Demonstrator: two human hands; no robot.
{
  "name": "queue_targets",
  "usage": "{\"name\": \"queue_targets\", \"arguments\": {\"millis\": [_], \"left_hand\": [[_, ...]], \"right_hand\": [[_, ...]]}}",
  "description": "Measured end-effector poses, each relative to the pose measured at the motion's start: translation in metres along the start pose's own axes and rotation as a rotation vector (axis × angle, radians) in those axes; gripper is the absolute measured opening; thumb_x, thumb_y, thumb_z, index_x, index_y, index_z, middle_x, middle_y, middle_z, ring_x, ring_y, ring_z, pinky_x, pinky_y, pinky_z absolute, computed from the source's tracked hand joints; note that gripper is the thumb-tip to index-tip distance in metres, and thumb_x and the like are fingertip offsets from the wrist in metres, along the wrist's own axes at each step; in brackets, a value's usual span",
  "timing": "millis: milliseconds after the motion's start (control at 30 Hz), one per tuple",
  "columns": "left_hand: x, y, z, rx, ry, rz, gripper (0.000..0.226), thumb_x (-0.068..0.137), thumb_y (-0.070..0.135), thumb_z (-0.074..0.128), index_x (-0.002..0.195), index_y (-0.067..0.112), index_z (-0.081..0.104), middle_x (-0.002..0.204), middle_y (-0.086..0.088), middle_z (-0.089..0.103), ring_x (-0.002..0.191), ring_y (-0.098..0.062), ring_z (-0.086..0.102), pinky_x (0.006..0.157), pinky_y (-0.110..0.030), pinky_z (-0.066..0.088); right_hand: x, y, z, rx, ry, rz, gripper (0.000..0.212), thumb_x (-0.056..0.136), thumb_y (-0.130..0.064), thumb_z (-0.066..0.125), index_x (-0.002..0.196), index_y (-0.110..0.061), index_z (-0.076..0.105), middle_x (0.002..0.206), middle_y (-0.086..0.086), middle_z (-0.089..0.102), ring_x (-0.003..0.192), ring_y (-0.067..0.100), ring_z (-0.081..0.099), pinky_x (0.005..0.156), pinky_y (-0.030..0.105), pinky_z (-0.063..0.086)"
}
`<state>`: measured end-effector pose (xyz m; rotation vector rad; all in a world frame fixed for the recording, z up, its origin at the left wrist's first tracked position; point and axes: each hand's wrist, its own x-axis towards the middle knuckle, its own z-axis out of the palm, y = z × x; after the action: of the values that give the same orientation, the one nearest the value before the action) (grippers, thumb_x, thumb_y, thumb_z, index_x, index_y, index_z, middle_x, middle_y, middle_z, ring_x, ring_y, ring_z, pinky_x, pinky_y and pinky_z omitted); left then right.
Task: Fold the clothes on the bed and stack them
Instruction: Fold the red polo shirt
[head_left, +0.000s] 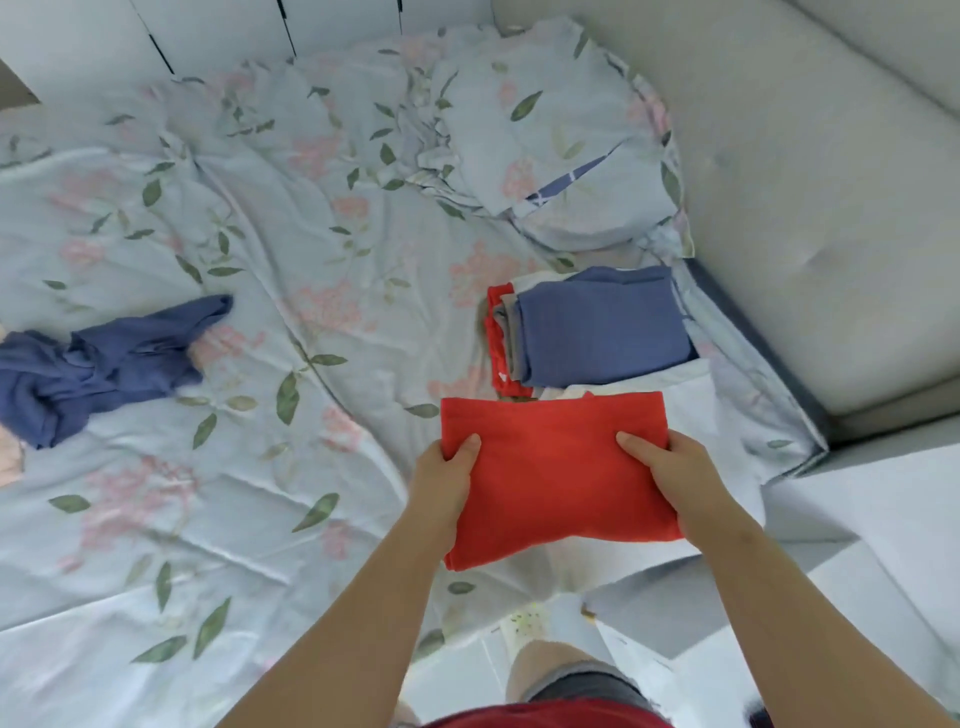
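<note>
A folded red garment (550, 467) is held above the near right part of the bed. My left hand (447, 483) grips its left edge with the thumb on top. My right hand (670, 473) grips its right edge the same way. Just beyond it sits a stack of folded clothes (597, 332) with a blue piece on top and red, grey and white layers showing at its left side. A crumpled blue garment (98, 364) lies unfolded at the far left of the bed.
The bed (260, 234) has a rumpled pale blue floral sheet. A matching pillow (545, 135) lies behind the stack. A padded grey headboard (805, 208) runs along the right. A pink cloth edge (8, 457) shows at the left border.
</note>
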<state>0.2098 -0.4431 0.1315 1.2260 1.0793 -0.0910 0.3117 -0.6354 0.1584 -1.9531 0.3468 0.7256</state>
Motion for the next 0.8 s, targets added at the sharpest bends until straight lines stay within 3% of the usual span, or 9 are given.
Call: {"name": "queue_targets", "arguments": {"millis": [167,300,367,467,567,800], "left_hand": [[0.000,-0.007,0.085,0.030,0.004,-0.014,0.021,0.096,0.028,0.051,0.112,0.015,0.056,0.103,-0.004,0.063,0.094,-0.023,0.060,0.085,-0.034,0.048],[0.002,-0.016,0.117,0.357,-0.004,0.053,0.031,0.097,0.025,0.046,0.126,0.015,0.048,0.116,-0.002,0.059,0.103,-0.024,0.058,0.093,-0.041,0.049],[0.003,-0.017,0.119,0.510,-0.019,0.073,0.034,0.096,0.020,0.045,0.130,0.017,0.043,0.112,0.004,0.054,0.104,-0.024,0.057,0.092,-0.042,0.050],[0.004,-0.012,0.116,0.713,-0.017,0.154,0.032,0.094,0.019,0.046,0.126,0.016,0.046,0.112,0.000,0.055,0.107,-0.024,0.055,0.091,-0.039,0.047],[0.004,-0.003,0.109,0.898,-0.024,0.225,0.034,0.095,0.022,0.044,0.129,0.019,0.044,0.120,0.001,0.056,0.108,-0.021,0.055,0.085,-0.031,0.043],[0.003,0.013,0.052,1.097,0.048,0.282,0.032,0.097,0.027,0.039,0.128,0.022,0.043,0.122,-0.001,0.056,0.110,-0.023,0.055,0.089,-0.037,0.048]], "right_hand": [[0.039,0.016,-0.071,-0.034,0.157,0.002,0.039,0.089,-0.028,0.060,0.120,-0.006,0.055,0.108,0.006,0.059,0.097,0.025,0.054,0.083,0.036,0.041],[0.059,0.029,-0.092,-0.074,0.328,0.040,0.049,0.089,-0.023,0.056,0.134,-0.013,0.043,0.126,0.008,0.055,0.108,0.028,0.052,0.092,0.039,0.041],[0.063,0.036,-0.092,-0.158,0.338,0.059,0.054,0.086,-0.023,0.056,0.137,-0.017,0.038,0.134,0.008,0.052,0.115,0.031,0.050,0.098,0.045,0.041],[0.060,0.035,-0.086,-0.326,0.307,0.058,0.055,0.082,-0.024,0.057,0.135,-0.019,0.041,0.130,0.010,0.052,0.116,0.034,0.048,0.098,0.052,0.042],[0.052,0.025,-0.068,-0.482,0.202,-0.022,0.049,0.086,-0.024,0.056,0.133,-0.018,0.045,0.133,0.009,0.048,0.119,0.032,0.046,0.099,0.048,0.039],[0.033,-0.010,0.011,-0.755,-0.048,-0.297,0.037,0.091,-0.030,0.052,0.126,-0.021,0.049,0.130,0.002,0.049,0.120,0.027,0.045,0.097,0.040,0.038]]}}
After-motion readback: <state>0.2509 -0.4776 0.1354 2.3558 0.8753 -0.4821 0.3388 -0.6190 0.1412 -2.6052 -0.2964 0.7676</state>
